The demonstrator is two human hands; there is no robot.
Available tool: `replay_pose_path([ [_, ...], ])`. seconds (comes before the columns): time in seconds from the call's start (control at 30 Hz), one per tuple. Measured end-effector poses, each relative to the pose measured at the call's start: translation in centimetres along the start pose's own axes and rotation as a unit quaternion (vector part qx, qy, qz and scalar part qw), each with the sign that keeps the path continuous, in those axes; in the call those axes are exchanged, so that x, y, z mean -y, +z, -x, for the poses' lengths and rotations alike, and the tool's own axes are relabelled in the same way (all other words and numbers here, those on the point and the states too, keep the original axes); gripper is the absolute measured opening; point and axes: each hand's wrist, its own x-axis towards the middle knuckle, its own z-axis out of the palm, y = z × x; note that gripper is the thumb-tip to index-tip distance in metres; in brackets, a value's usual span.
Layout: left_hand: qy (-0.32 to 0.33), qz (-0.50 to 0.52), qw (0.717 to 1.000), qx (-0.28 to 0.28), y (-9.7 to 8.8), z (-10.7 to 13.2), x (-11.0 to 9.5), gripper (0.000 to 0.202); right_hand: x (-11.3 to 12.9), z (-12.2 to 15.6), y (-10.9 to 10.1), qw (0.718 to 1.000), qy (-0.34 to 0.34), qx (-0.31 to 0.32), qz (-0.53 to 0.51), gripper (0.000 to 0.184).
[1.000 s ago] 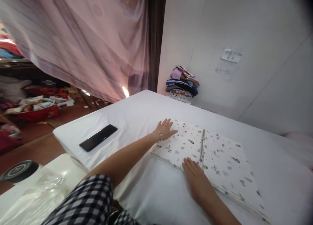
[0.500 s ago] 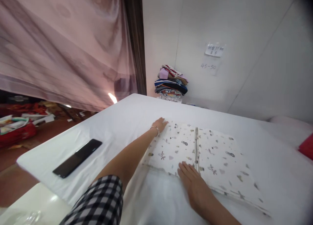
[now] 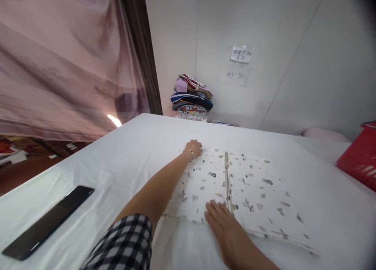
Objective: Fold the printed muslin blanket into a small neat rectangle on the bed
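A folded white cloth (image 3: pixel 252 187) with small grey and purple prints and a zip down its middle lies flat on the white table (image 3: pixel 141 152). My left hand (image 3: pixel 194 147), with a thin bracelet at the wrist, rests on the cloth's far left corner, fingers curled over the edge. Flat on the cloth's near edge, just left of the zip, lies my right hand (image 3: pixel 221 221) with fingers stretched out. Neither hand lifts anything.
A black phone (image 3: pixel 47 222) lies at the table's near left. A stack of folded clothes (image 3: pixel 192 98) sits at the far edge against the white wall. A red basket (image 3: pixel 360 156) stands at the right. A pink curtain (image 3: pixel 64 62) hangs on the left.
The camera has swung to the right, bringing the red basket into view. Both hands stay on the cloth; the left fingers have curled more over the far corner.
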Motion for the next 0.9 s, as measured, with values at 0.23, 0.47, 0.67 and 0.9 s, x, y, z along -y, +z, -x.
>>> replay_pose_path([
  [0.23, 0.074, 0.034, 0.996, -0.037, 0.6, 0.8, 0.2, 0.019, -0.6, -0.1, 1.2, 0.998, -0.027, -0.036, 0.035, 0.052],
  [0.47, 0.136, 0.018, 0.990, -0.031, 0.2, 2.2, -0.2, 0.023, -1.0, -0.4, 2.5, 0.984, -0.046, -0.135, 0.105, 0.037],
  [0.67, 0.086, 0.030, 0.996, 0.003, -0.3, 1.6, -0.4, 0.036, -1.1, -0.7, 2.7, 0.977, -0.056, -0.169, 0.118, 0.031],
  [0.9, 0.040, 0.040, 0.997, 0.049, -0.5, -1.0, -3.2, 0.046, -1.0, -0.6, 2.3, 0.983, -0.045, -0.152, 0.097, 0.033],
])
